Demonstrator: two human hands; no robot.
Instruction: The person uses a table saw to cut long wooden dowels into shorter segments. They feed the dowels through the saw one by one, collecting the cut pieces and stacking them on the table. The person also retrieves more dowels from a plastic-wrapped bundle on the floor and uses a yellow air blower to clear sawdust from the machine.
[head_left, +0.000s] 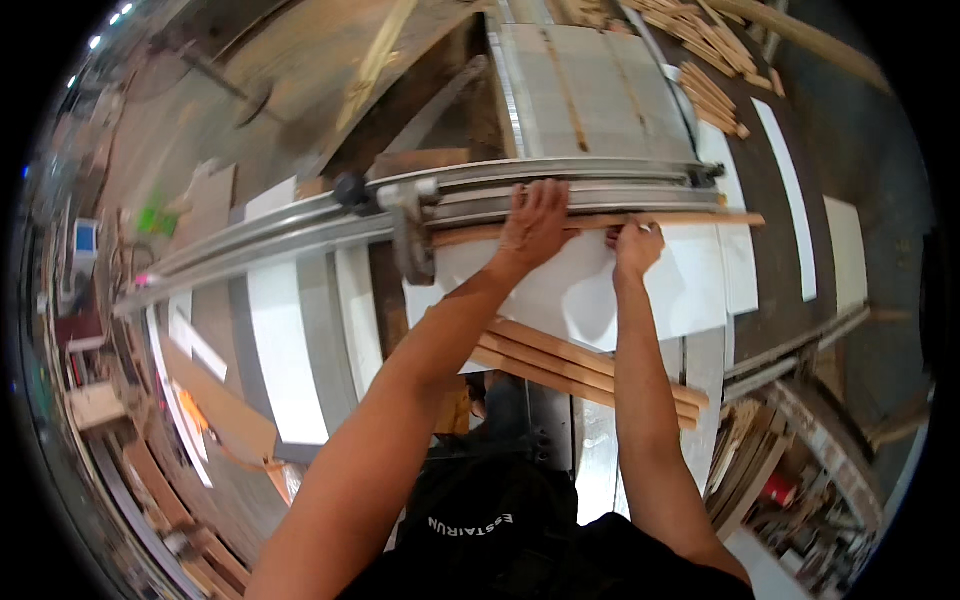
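Wooden strip lies at the far edge of the white panel, along the near side of the metal fence; uneven pressure from the left hand, laid across strip and fence with fingers extended, or from the right hand, curled at the strip (pinch indeterminable), could skew it. Debris or a gap at the metal stop could also cause misalignment. Its long axis runs left to right, nearly parallel to the fence, the right end projecting beyond it
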